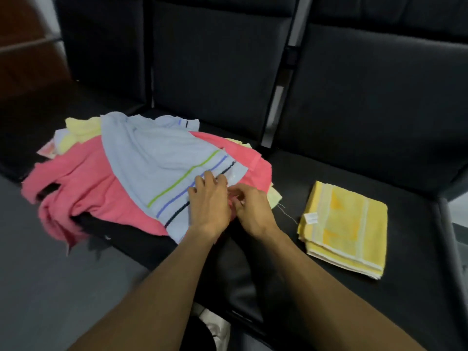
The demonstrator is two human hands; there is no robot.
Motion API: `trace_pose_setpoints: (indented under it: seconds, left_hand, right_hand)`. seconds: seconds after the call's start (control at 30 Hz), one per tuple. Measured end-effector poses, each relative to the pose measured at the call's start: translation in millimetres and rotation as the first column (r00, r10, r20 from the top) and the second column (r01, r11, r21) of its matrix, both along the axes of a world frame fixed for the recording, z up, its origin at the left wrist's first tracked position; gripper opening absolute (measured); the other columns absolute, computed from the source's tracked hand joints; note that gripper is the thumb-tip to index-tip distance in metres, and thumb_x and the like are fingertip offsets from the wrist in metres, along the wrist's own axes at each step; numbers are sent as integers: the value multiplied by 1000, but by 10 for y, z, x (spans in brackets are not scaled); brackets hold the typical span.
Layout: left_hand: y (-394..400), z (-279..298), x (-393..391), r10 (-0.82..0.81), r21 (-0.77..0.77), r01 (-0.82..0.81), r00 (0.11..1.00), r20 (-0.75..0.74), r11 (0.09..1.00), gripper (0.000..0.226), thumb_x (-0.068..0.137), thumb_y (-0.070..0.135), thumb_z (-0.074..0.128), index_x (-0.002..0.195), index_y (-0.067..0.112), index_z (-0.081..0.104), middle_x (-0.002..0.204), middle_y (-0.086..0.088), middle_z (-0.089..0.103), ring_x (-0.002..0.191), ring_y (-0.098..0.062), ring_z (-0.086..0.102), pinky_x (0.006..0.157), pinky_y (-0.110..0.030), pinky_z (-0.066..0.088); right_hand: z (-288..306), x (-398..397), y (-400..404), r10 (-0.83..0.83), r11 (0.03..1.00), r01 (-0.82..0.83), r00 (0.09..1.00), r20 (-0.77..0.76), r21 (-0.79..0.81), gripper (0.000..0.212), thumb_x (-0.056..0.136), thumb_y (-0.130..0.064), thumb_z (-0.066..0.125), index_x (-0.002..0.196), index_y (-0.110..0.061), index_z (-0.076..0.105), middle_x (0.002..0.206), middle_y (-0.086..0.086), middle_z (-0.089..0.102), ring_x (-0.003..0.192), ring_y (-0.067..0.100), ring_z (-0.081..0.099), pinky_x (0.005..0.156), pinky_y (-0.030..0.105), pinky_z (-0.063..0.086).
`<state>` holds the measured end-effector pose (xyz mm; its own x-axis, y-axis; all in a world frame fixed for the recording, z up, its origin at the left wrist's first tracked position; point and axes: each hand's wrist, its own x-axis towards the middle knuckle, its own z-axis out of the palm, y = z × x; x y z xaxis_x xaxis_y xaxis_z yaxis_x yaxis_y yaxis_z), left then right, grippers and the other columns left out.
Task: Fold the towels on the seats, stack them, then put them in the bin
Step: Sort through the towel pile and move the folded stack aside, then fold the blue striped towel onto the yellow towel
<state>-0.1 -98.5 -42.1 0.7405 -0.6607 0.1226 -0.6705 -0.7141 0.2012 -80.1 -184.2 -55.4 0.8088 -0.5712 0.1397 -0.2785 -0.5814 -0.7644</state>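
A loose heap of towels lies on the middle black seat: a light blue towel (162, 160) with green, blue and dark stripes on top, a pink towel (86, 188) under it hanging over the front edge, and pale yellow towels (81, 130) at the back. My left hand (207, 201) rests on the striped end of the blue towel, fingers curled into the fabric. My right hand (250, 209) is beside it, its fingers pinching cloth at the pile's right edge. A folded yellow towel (347, 229) lies on the right seat.
Black padded seats (379, 148) with upright backrests run across the view. Grey floor (50, 287) lies at the lower left below the seat's front edge. A white shoe (217, 325) shows between my forearms. No bin is in view.
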Motion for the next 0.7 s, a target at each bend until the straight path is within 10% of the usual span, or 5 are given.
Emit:
trace_pose_setpoints:
  seconds: [0.3,0.5,0.7]
  left_hand:
    - [398,-122,342,106,11,-106,994,-29,994,17,94,21,57,111,19,57,120,-4,54,118,-29,46,95,-43,36]
    - [278,141,216,-87,-297,3,958,-272,955,30,87,2,54,61,15,49,81,-5,62,84,-28,63,68,-43,48]
    - [-77,467,-299,-274,-618,-38,873,-403,786,14,97,16,55,86,13,63,91,-1,67,86,-18,63,79,-43,54]
  right_hand:
    - [-223,506,311,-208,924,206,978,-29,321,34,89,2,55,118,-13,66,86,11,70,71,15,62,65,20,49]
    - [-94,282,389,-12,990,10,1000,15,141,69,80,9,49,137,-29,52,96,-9,71,83,6,67,73,21,53]
    - [434,-353,116,-184,982,186,977,111,-9,23,90,-5,52,89,-19,70,74,-10,69,69,3,63,57,16,42]
